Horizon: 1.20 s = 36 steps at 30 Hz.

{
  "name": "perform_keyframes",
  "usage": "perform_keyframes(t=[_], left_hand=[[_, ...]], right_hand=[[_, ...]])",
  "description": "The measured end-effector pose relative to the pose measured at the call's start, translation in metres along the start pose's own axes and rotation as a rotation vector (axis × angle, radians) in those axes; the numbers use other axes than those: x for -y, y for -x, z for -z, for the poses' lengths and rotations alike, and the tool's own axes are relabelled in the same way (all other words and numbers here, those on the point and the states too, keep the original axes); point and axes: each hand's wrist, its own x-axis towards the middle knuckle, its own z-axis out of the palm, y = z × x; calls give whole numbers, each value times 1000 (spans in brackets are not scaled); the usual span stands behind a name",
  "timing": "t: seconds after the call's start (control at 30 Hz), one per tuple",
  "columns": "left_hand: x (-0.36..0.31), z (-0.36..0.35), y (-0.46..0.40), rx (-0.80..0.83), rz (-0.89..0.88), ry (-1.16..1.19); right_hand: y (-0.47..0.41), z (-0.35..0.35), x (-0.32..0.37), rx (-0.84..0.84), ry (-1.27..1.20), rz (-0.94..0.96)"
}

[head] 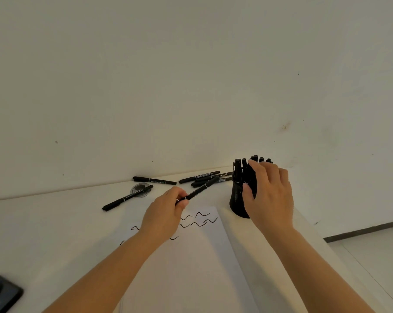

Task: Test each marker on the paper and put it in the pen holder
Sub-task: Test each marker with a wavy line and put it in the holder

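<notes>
dark device (1,292) on white table (55,222), pale wall (191,75) behind.

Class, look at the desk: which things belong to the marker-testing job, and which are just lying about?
Job: marker in left hand; right hand on pen holder; paper with squiggles; loose markers.
Lying about: round clear lid; dark object, bottom left.
</notes>
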Motion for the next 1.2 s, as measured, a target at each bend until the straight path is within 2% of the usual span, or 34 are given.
perform_keyframes(t=[0.07,0.13,0.27,0.3,0.37,0.63,0.8,0.97,1.07,1.13,1.2], left_hand=[[-5,1,5,1,-8,54],[-10,1,11,3,-13,126],[-20,1,27,19,-53,238],[-21,1,31,33,-66,248],[-22,0,40,54,-90,255],[-5,8,58,61,-92,135],[-5,16,64,121,-73,97],[-5,21,68,296,57,359],[7,30,70,413,146,438],[24,36,73,332,205,368],[40,38,74,152,212,218]], right_hand=[[4,3,10,-65,-28,55],[10,3,21,-27,-113,61],[21,1,45,426,-573,-268],[25,-1,49,498,-657,-310],[33,-5,58,539,-747,-334],[50,-13,74,420,-1017,-669],[56,-16,81,597,-963,-554],[60,-19,82,634,-915,-502],[51,-18,72,450,-1035,-692],[44,-15,56,316,-1025,-712],[47,-16,50,334,-913,-558]])
